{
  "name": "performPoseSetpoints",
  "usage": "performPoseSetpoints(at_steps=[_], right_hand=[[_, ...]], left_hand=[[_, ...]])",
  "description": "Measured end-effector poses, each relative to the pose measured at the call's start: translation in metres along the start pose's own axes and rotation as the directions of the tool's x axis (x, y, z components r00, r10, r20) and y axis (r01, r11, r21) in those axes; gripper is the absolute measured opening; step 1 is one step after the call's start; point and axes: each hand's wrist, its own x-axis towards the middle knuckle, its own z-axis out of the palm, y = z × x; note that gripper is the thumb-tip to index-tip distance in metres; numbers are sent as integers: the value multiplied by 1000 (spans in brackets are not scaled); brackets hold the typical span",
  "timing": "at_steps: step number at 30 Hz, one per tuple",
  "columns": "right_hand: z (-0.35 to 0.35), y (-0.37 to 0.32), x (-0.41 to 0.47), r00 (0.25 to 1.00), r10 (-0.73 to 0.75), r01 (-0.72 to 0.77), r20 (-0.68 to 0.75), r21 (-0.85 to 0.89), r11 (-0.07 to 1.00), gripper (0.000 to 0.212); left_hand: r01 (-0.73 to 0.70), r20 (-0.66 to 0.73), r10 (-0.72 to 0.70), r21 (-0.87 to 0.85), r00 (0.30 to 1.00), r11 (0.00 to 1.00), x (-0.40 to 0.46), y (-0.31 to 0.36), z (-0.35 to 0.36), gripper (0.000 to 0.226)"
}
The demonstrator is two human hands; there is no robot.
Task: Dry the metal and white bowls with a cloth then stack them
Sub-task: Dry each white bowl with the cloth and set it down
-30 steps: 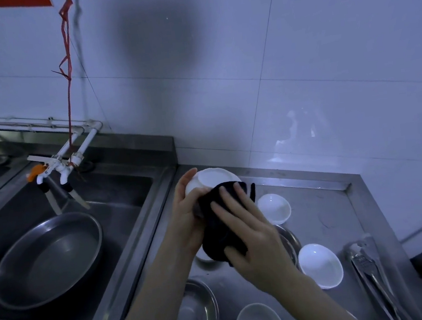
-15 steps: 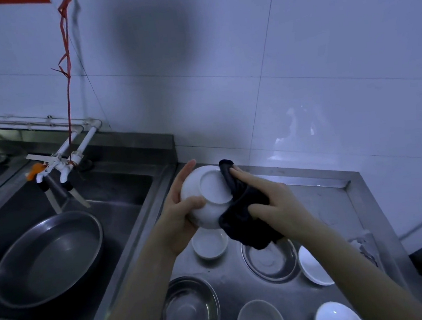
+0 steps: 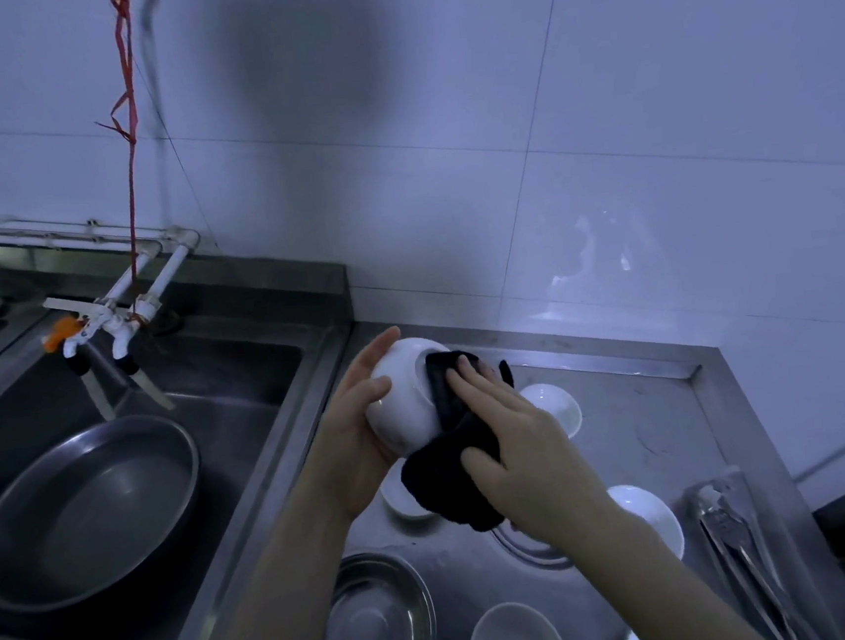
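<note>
Two bare forearms, left hand [image 3: 353, 429] and right hand [image 3: 520, 444] ungloved, no sleeves.

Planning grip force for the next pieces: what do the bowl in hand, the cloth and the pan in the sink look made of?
White bowl: glazed ceramic or melamine; glossy highlights, can't tell which. Cloth: dark soft fabric, matte, bunched folds. Pan: steel, dull grey sheen, thin rolled rim.
</note>
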Motion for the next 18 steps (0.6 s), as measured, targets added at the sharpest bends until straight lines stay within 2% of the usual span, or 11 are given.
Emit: performPoseSetpoints(at_steps=[3, 5, 7, 10, 13, 15, 18], right_hand=[[15, -5, -14, 994, -72, 71, -82, -7, 997, 75], [19, -5, -11, 984, -151, 151, -90, 3, 988, 74], [17, -4, -6, 986, -150, 154, -77, 48, 987, 74], [10, 0, 1, 994, 65, -40, -84, 270, 962, 75], [-2, 10, 11, 960, 278, -257, 14, 431, 865, 77], [-11, 13, 20, 956, 281, -293, 89, 403, 867, 77], [-21, 5, 32, 980, 107, -133, 165, 151, 980, 77]], left_hand=[[8, -27, -9, -32, 1000, 999, 0, -2, 0, 52], [21, -38, -23, -63, 999, 998, -1, -7, 0, 50], [18, -50, -22, -76, 998, 997, -2, -8, 1, 50], [11, -59, -14, -43, 998, 999, -3, -6, 3, 48], [17, -78, -16, 5, 997, 1000, -4, -3, 1, 44], [44, -84, -40, 40, 996, 998, -3, -2, -2, 52], [87, -73, -86, 10, 994, 996, 0, -5, -3, 59]])
